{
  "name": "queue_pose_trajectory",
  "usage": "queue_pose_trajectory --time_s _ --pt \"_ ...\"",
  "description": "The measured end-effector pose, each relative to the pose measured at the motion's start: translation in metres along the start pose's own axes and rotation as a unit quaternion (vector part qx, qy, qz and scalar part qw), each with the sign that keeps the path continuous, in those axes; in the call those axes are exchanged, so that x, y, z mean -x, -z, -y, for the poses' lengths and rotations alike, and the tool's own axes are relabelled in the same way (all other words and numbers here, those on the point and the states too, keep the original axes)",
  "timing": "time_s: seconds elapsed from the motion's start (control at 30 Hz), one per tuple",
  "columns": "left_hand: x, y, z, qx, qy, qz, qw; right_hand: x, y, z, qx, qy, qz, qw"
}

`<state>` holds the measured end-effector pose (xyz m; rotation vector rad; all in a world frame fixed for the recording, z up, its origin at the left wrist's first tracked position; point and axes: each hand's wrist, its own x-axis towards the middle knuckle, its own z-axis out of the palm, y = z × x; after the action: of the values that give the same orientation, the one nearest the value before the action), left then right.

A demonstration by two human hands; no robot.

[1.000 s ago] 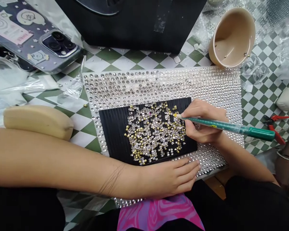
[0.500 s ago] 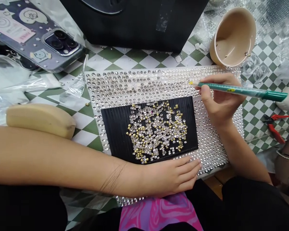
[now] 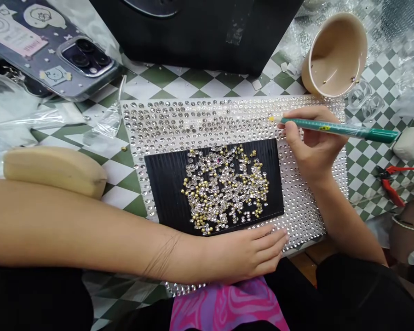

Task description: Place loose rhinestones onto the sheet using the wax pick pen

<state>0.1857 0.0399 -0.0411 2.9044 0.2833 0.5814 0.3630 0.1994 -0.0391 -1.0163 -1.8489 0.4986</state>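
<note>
My right hand (image 3: 313, 138) is closed around a green pencil-like pen (image 3: 348, 129). Its yellow tip points left, over the upper rows of a rhinestone-studded sheet (image 3: 303, 202). On the sheet lies a black ribbed tray (image 3: 169, 184), slightly tilted in view, carrying a loose heap of clear and gold-backed rhinestones (image 3: 227, 184). My left hand (image 3: 251, 253) rests flat along the sheet's near edge, just below the tray, fingers stretched to the right and holding nothing.
A beige cup (image 3: 334, 55) lies tipped behind my right hand. At the back stands a black box (image 3: 200, 37). A phone (image 3: 55, 50) and a beige curved object (image 3: 55, 171) are at left. Red-handled pliers (image 3: 391, 186) lie right, near another person's wrist (image 3: 405, 230).
My right hand and the pen have shifted slightly left, with the yellow tip a little further along the sheet. My left hand has stayed in place.
</note>
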Motion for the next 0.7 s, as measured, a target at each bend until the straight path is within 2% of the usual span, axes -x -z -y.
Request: queue_pose_trajectory --time_s 0.13,0.23,0.33,0.43,0.7 --pt "0.0 0.001 0.0 0.012 0.004 0.003 1.0 0.001 0.0 0.002 -0.002 0.009 -0.028 1.0" --pt "0.0 0.001 0.0 0.019 0.009 -0.006 1.0 0.005 0.0 0.012 0.001 0.029 -0.039 0.999" --pt "0.0 0.003 0.001 0.014 0.001 0.003 1.0 0.011 0.001 0.028 -0.017 0.073 0.028 0.997" --pt "-0.001 0.005 0.002 -0.001 -0.006 0.02 1.0 0.014 0.001 0.04 -0.033 0.078 0.114 0.99" --pt "-0.003 0.006 0.0 -0.01 0.003 0.027 1.0 0.014 -0.001 0.042 -0.042 0.093 0.157 0.982"
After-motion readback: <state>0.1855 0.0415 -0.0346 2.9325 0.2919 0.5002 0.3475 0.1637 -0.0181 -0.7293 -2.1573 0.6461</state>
